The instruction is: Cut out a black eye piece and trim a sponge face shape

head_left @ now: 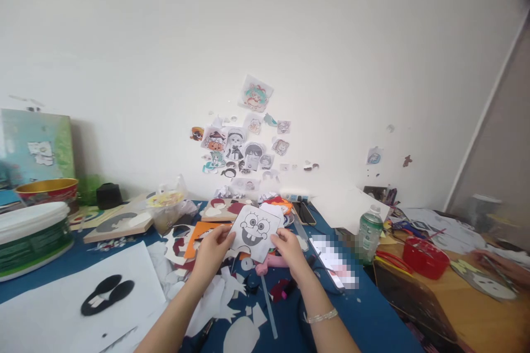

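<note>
Between my two hands is a white sheet of paper with a printed cartoon face (259,225), tilted and raised above the cluttered table. My left hand (215,248) pinches its left edge with thumb and fingers. At its right edge, my right hand (289,248) grips in the same way. A pink glue gun (273,262) lies under the sheet, partly hidden by it and my right hand, with a translucent glue stick (269,309) pointing toward me. Orange card (199,238) and paper scraps (217,292) lie around my left forearm.
White paper with black cut-out shapes (108,293) lies at left, near a green-and-white tub (33,242). At right are a lit phone (333,262), a green-capped bottle (368,234) and a red bowl (424,258). Another person's hand (497,265) works there. Cartoon cut-outs (234,143) cover the wall.
</note>
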`<action>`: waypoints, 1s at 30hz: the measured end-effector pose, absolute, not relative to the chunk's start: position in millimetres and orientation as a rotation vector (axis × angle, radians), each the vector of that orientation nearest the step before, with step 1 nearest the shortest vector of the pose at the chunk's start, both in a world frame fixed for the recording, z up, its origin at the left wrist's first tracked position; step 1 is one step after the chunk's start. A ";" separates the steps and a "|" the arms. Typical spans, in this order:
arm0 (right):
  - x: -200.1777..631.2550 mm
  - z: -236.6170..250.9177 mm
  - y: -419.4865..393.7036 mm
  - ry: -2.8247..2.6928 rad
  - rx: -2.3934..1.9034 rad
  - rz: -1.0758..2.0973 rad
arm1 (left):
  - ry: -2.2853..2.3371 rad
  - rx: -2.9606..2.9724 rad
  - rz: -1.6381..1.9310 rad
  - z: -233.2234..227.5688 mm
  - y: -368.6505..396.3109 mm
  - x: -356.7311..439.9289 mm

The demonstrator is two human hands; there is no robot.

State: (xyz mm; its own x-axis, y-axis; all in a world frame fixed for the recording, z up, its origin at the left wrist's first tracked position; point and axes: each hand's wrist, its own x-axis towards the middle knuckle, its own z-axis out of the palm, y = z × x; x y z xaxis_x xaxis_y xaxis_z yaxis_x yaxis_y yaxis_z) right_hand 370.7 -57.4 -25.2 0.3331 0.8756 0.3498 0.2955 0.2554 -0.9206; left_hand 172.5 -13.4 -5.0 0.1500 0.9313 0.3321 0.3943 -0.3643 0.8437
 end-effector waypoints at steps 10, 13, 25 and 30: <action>372.0 -29.8 -51.2 -1.239 -1.312 0.538 | 1.367 2.048 1.083 -9.0 -16.7 179.5; 372.2 -31.1 -50.6 -1.247 -1.330 0.544 | 1.402 2.092 1.060 -9.8 -19.2 182.1; 372.6 -31.8 -50.7 -1.264 -1.361 0.514 | 1.505 2.553 1.117 -17.2 -21.6 183.9; 370.3 -33.8 -49.9 -1.289 -1.379 0.479 | 1.614 2.697 1.076 -19.2 -22.2 184.1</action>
State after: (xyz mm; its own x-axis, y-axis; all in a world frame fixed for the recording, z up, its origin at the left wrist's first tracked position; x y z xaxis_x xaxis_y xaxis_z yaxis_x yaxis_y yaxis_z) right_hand 370.3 -49.9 -33.8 0.3178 0.8701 0.3768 0.4125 0.2310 -0.8812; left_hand 184.1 -22.2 -19.2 0.3239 0.7243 0.6087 0.8405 -0.5156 0.1663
